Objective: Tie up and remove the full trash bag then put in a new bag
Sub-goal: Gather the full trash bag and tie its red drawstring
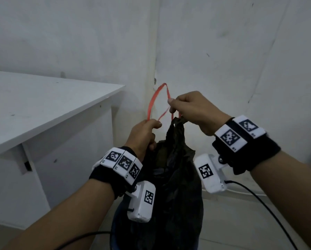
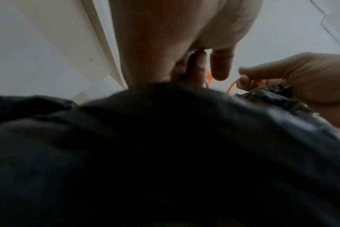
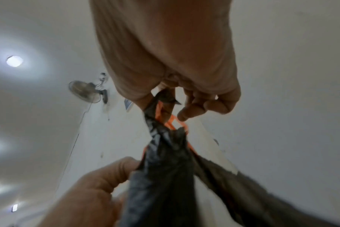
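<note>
A person gathered the neck of a full black trash bag (image 1: 171,177) in a white-walled corner beside a white table (image 1: 42,109), the bag's lower part hanging into a dark bin barely visible at the bottom edge. The left hand (image 1: 144,134) had its fingers curled round the bag's rim and one run of the red drawstring (image 1: 155,98). The right hand (image 1: 192,110), raised higher, pinched a bunched peak of plastic together with the other end of the string, whose loop stood up between the two hands. Tying this well would likely mean drawing both strands outward evenly until the mouth cinched shut, then crossing them close to the plastic. A lopsided pull could tear the thin film. The bag was not yet knotted or lifted clear.
</note>
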